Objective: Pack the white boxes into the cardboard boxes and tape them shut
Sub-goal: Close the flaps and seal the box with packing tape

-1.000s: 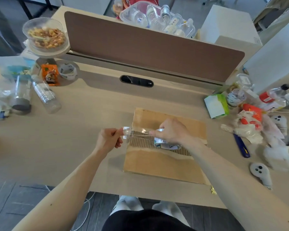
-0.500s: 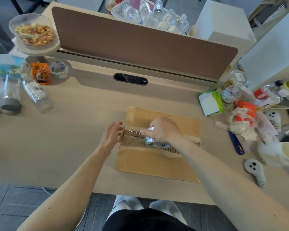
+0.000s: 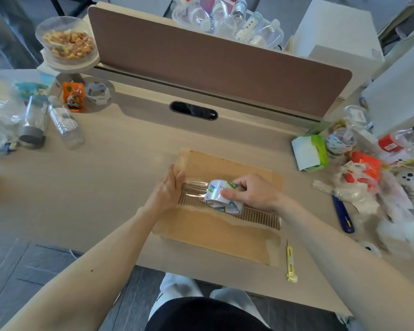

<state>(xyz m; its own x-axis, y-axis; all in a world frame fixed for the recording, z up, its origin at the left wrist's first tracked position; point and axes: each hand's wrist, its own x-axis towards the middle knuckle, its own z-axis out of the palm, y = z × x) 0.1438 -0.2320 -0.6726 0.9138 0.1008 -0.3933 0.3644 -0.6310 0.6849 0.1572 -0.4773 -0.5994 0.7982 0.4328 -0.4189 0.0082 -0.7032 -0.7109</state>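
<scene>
The left hand (image 3: 167, 191) has stopped pinching and now lies flat on the cardboard box (image 3: 215, 232), at the box's 9 o'clock edge.
Its straight fingers press down the end of a shiny, see-through tape strip (image 3: 196, 187). The right hand (image 3: 253, 193) curls round the ring-shaped tape roll (image 3: 221, 198), at 3 o'clock from the left hand. The strip runs tight between the two. The box is brown and flat, in the middle of the pale wooden surface (image 3: 105, 177), with a bumpy ribbed stripe across it under the roll. A long blue knife (image 3: 342, 212) lies at the box's 3 o'clock and a thin yellow cutter (image 3: 289, 261) at its 5 o'clock. A clear bowl (image 3: 65, 22) of snacks sits far off at 10 o'clock.
</scene>
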